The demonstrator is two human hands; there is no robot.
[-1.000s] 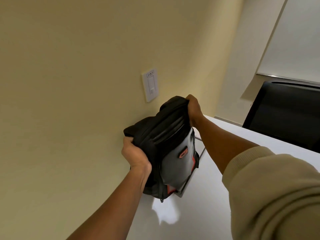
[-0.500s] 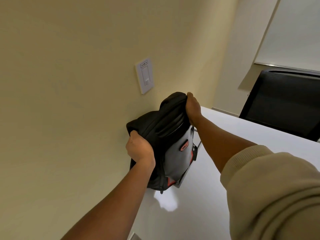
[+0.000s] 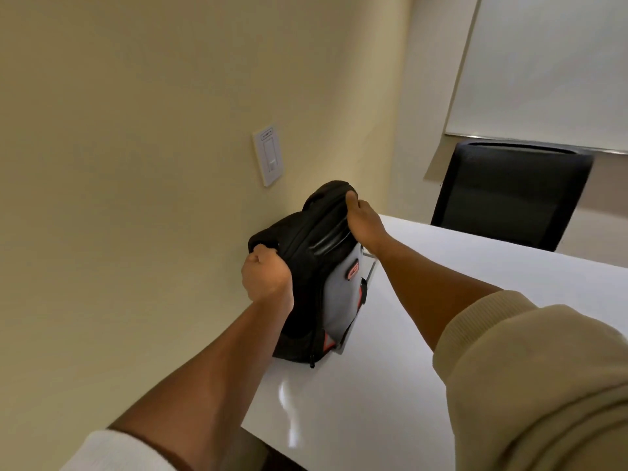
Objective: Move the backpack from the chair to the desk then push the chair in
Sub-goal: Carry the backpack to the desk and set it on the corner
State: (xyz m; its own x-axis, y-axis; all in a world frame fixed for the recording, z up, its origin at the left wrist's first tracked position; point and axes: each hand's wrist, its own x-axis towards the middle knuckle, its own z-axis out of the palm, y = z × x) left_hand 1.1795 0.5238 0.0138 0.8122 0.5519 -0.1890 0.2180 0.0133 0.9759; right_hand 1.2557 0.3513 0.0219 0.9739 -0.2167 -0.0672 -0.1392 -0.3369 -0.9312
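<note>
Backpack (image 3: 326, 266): black with a grey front panel and red accents, standing upright on the white desk (image 3: 441, 317) at its left edge, against the cream wall (image 3: 136, 164). Left hand (image 3: 266, 277): fist closed around the black fabric at the backpack's upper left side. Right hand (image 3: 365, 219): fingers curled over the top of the backpack, gripping it near the carry handle. Both forearms bare, with beige sleeves (image 3: 530, 368) pushed up toward the elbows. Light switch (image 3: 268, 158): white plate on the wall, above and just left of the backpack. Chair (image 3: 509, 195): black, mesh-backed, standing at the far edge of the desk, well apart from the backpack. Window blind (image 3: 550, 69): white, drawn, behind the chair.
</note>
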